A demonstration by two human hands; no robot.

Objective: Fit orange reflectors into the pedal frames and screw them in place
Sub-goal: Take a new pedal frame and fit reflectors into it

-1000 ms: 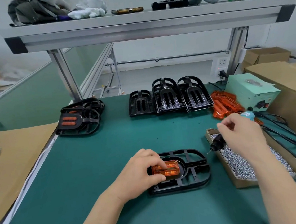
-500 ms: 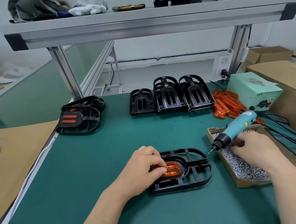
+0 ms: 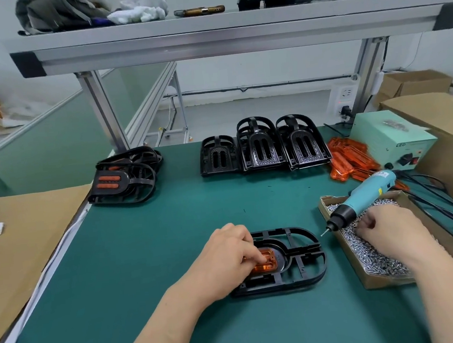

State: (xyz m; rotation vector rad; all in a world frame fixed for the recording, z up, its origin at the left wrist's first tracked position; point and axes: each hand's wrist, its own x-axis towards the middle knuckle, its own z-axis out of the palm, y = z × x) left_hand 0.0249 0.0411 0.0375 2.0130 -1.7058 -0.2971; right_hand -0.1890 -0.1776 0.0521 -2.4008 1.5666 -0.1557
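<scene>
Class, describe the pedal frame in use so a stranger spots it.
On the green bench top, beside the screw box, a black pedal frame lies flat. Alone among the frames, it has the left hand holding an orange reflector in it.

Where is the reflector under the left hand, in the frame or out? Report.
In: the orange reflector sits within the pedal frame's rounded recess, the left hand holding it there.

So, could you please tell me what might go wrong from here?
1. The electric screwdriver lies propped across the screw box with its bit overhanging the rim. The right hand, digging among the screws, could knock it off.
2. The orange reflector does not appear to be screwed down yet. If the left hand lets go, it may shift in the pedal frame.
</scene>
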